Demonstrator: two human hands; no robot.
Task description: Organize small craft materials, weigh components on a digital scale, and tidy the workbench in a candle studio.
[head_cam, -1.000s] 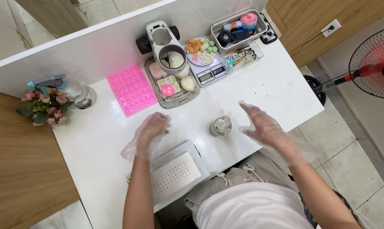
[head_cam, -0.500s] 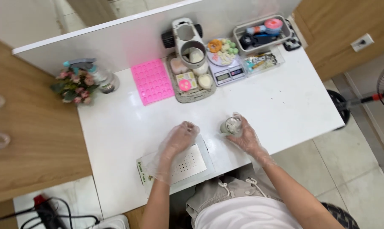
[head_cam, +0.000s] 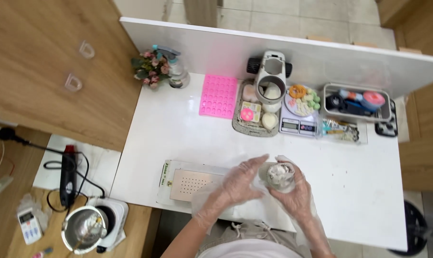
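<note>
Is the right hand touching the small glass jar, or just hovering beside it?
Touching. The head view shows the gloved right hand wrapped around the small glass jar, with its fingers against the wall; the left hand presses its other side.

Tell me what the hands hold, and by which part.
Both gloved hands, left and right, cup a small jar by its sides; its open top faces up.

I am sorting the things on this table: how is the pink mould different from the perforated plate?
The pink mould is bright pink with rows of round cavities; the perforated plate is pale with small holes. The mould lies at the back of the white table, away from both hands; the plate lies at the front edge, beside the left hand. Both lie flat.
</note>
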